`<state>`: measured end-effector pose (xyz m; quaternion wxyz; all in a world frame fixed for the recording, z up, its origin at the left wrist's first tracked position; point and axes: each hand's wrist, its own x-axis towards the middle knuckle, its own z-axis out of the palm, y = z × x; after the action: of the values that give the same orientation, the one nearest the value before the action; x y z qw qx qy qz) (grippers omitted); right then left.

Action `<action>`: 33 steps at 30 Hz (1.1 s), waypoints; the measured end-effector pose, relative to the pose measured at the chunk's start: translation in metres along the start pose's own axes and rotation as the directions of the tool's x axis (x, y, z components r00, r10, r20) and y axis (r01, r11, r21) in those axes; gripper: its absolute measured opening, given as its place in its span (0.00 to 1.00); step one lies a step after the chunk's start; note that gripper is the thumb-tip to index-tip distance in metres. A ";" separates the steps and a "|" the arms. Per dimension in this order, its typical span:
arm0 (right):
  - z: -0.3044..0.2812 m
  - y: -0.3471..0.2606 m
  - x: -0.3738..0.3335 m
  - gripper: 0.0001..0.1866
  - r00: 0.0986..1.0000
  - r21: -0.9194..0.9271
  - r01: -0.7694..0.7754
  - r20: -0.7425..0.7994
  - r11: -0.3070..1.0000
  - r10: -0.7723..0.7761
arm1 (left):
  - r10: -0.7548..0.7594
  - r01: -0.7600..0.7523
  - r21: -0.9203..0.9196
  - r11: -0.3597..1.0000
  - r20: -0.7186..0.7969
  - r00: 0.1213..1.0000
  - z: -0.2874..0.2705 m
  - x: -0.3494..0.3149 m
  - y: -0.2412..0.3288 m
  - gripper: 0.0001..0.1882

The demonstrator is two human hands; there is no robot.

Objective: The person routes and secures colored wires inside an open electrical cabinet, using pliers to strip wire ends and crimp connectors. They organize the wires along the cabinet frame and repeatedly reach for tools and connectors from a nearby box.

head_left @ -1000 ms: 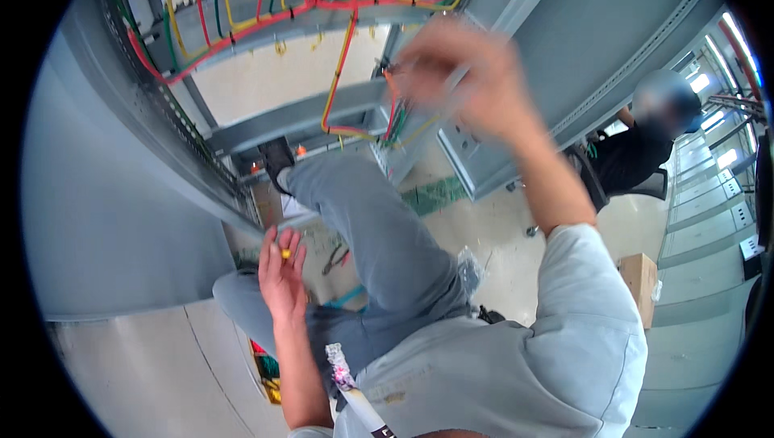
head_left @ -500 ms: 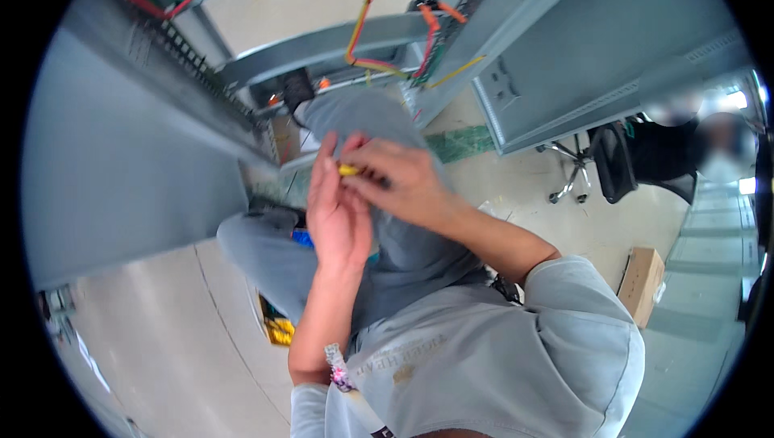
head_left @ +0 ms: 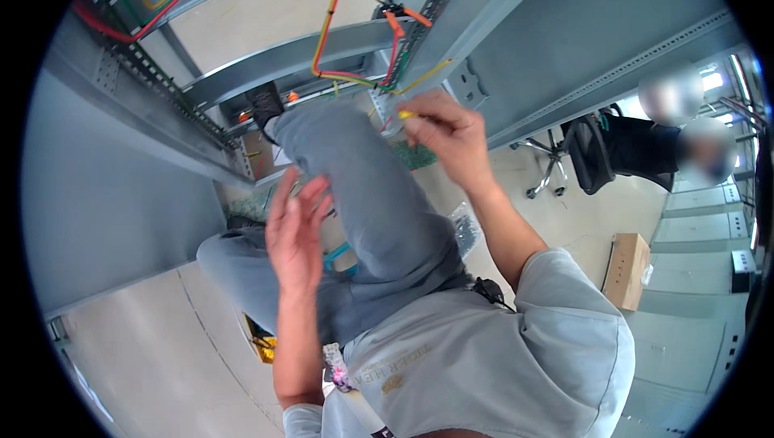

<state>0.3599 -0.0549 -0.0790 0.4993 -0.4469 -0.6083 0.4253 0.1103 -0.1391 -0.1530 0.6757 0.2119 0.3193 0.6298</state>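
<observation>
Right hand [head_left: 458, 138], upper centre, fingertips closed on a small yellow piece [head_left: 405, 114] below the yellow wire [head_left: 435, 73]. Left hand [head_left: 297, 236], left of centre, loosely spread, seemingly empty. Shallow pinch; brushing wire could dislodge the piece.

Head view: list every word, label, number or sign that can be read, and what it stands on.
Grey shirt: lettering and a small emblem on the chest; wording not copied here.
Pale strap: white mark on its black end, too small to read.
Small yellow piece in the right hand: no text legible.
</observation>
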 end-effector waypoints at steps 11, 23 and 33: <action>-0.115 0.014 0.070 0.11 0.992 -0.672 0.000 -0.095 0.741 -0.086 | 0.019 0.063 0.218 0.974 -0.351 0.936 -0.170 -0.021 -0.028 0.27; -0.110 0.034 0.083 0.10 0.991 -0.780 0.091 0.012 0.619 -0.131 | 0.012 0.103 0.291 0.951 -0.367 0.930 -0.168 -0.016 -0.032 0.25; -0.112 0.042 0.088 0.09 1.000 -0.785 0.025 0.019 0.620 -0.016 | 0.010 0.106 0.294 0.950 -0.368 0.930 -0.167 -0.018 -0.032 0.26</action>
<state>0.4665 0.0484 -0.0835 0.2561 -0.6109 -0.7404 0.1142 0.0166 -0.1795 -0.2894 0.5783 0.1860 0.5389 0.5835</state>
